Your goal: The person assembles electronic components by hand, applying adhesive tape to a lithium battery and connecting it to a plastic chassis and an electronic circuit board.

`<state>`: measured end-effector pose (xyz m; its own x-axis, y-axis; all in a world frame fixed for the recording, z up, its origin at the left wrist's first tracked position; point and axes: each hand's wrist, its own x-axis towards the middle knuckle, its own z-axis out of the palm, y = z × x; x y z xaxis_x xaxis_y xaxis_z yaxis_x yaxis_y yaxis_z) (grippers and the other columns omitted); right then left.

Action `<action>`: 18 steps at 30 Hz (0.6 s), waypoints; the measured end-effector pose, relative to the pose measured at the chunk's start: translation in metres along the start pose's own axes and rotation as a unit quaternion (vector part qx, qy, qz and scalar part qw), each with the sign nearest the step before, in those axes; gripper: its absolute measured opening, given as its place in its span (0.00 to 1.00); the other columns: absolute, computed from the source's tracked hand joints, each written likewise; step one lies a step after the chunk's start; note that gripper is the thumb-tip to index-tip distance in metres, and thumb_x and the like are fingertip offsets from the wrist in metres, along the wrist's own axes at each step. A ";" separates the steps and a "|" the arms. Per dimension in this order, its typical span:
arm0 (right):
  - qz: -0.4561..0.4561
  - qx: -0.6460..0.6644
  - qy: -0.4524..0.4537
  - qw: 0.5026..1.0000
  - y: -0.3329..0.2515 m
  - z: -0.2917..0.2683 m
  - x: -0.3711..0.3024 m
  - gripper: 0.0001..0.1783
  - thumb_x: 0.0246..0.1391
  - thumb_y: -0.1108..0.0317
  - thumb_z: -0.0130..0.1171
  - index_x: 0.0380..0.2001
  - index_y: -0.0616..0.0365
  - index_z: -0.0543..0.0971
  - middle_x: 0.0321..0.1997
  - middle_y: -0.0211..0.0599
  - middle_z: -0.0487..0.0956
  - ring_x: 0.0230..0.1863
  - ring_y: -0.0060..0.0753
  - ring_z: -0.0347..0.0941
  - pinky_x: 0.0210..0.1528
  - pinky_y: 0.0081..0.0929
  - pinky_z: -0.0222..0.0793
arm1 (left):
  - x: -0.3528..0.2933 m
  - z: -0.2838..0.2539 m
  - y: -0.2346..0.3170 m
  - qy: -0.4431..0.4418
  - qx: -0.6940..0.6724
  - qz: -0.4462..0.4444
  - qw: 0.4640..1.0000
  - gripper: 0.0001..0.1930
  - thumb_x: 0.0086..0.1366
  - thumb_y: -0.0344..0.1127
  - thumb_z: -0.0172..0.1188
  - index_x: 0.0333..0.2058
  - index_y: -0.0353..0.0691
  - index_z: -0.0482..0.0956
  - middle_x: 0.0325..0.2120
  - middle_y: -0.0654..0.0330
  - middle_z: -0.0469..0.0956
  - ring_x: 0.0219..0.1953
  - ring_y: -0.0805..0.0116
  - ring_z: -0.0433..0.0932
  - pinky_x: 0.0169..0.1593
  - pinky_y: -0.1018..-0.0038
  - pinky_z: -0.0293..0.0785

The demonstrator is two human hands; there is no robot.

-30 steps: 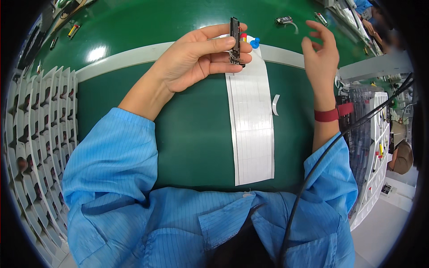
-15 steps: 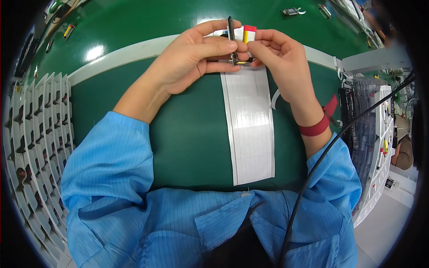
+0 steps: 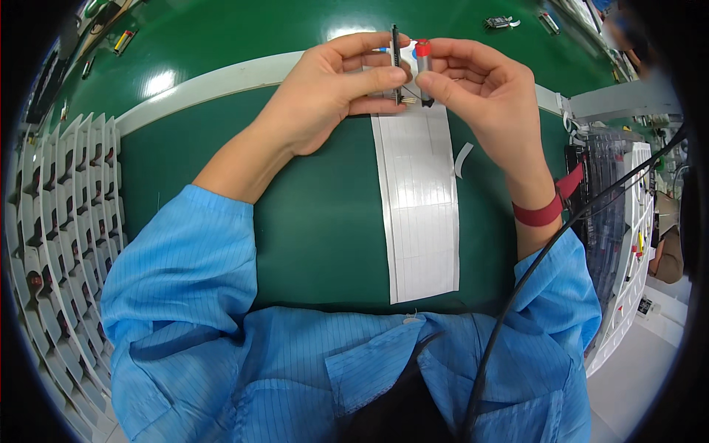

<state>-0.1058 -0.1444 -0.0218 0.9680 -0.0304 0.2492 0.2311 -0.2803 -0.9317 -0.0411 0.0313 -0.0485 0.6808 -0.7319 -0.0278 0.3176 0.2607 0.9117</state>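
Observation:
My left hand (image 3: 336,85) pinches a thin black circuit board (image 3: 396,63), seen edge-on, with metal pins near its lower end. Facing it across a narrow gap, a small silver-grey battery (image 3: 424,72) with a red top end stands upright between the thumb and fingers of my right hand (image 3: 480,85). A thin wire seems to run between the two parts. Below both hands lies a long white sheet of adhesive strips (image 3: 421,214), marked off in sections. A curled white strip (image 3: 463,160) rests beside it on the green mat (image 3: 317,236).
White racks of slots (image 3: 70,244) line the left side. At the right stand clear plastic trays (image 3: 609,184), and a black cable (image 3: 543,258) crosses near my right arm. Beyond a pale ledge (image 3: 199,87), small assembled parts (image 3: 501,23) lie on the green table.
The battery has turned from its white, yellow and red side to its silver side and moved away from the board. Both hands have shifted slightly right.

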 end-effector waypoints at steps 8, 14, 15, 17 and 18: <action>0.050 0.051 0.029 0.997 0.000 0.004 -0.001 0.15 0.44 0.72 0.61 0.36 0.69 0.76 0.32 0.40 0.78 0.34 0.24 0.75 0.39 0.16 0.71 | -0.002 0.006 0.002 0.049 0.107 0.027 0.993 0.22 0.55 0.26 0.58 0.50 0.33 0.66 0.38 0.53 0.75 0.37 0.69 0.76 0.40 0.75 0.78; 0.036 0.031 0.030 0.998 0.003 0.005 0.000 0.15 0.43 0.73 0.61 0.36 0.69 0.76 0.33 0.41 0.78 0.34 0.24 0.75 0.39 0.16 0.71 | 0.000 0.007 -0.001 0.036 0.109 0.042 0.993 0.23 0.54 0.25 0.58 0.50 0.32 0.66 0.37 0.53 0.75 0.37 0.69 0.76 0.39 0.76 0.78; 0.030 0.025 0.029 0.999 0.002 0.005 -0.001 0.15 0.44 0.73 0.61 0.36 0.69 0.76 0.32 0.40 0.78 0.34 0.24 0.75 0.38 0.16 0.71 | 0.001 0.007 -0.001 0.037 0.109 0.041 0.993 0.23 0.54 0.25 0.58 0.50 0.32 0.66 0.37 0.53 0.75 0.37 0.69 0.76 0.39 0.76 0.78; 0.022 0.020 0.025 0.999 0.000 0.006 -0.002 0.15 0.44 0.73 0.61 0.37 0.68 0.76 0.32 0.40 0.78 0.34 0.24 0.75 0.38 0.16 0.71 | 0.000 0.007 0.001 0.036 0.109 0.051 0.992 0.22 0.55 0.25 0.58 0.50 0.32 0.67 0.37 0.53 0.75 0.36 0.69 0.76 0.39 0.76 0.78; 0.040 0.020 0.026 0.999 0.000 0.006 -0.003 0.15 0.45 0.75 0.60 0.39 0.69 0.75 0.34 0.40 0.77 0.36 0.24 0.74 0.40 0.17 0.70 | 0.000 0.008 0.000 0.038 0.108 0.053 0.992 0.22 0.55 0.25 0.58 0.50 0.32 0.67 0.37 0.53 0.75 0.36 0.69 0.76 0.39 0.76 0.78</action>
<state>-0.1082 -0.1387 -0.0238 0.9772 -0.1021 0.1859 0.1578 -0.2357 -0.9589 -0.0463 0.0266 -0.0455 0.7532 -0.6559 0.0500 0.0977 0.1867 0.9775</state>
